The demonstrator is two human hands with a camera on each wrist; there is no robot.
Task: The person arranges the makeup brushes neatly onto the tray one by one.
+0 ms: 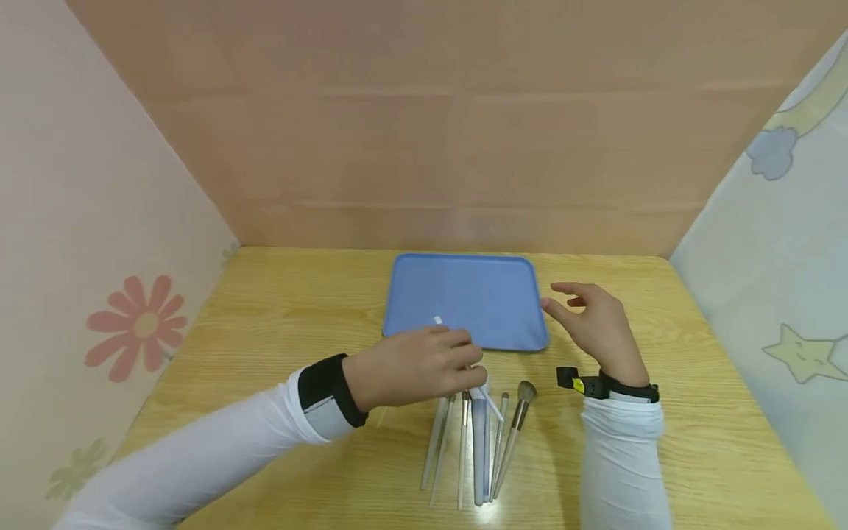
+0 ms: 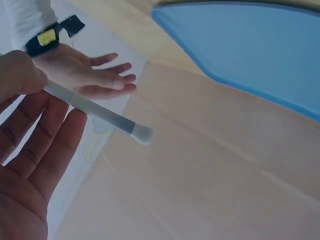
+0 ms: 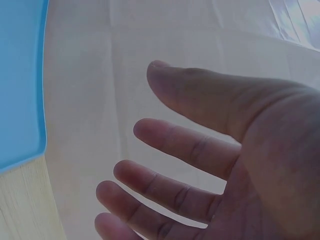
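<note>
My left hand pinches a slim pale makeup brush between thumb and fingers, just above the near edge of a blue tray. A white end of the brush sticks out past the knuckles in the head view. In the left wrist view its small bristle tip points away from the palm. My right hand hovers to the right of the tray with its fingers spread and holds nothing. The right wrist view shows the same bare palm beside the tray's edge.
Several more brushes, one with a fluffy brown head, lie side by side on the wooden table just below my left hand. Cardboard and patterned walls close in the table at the back and on both sides.
</note>
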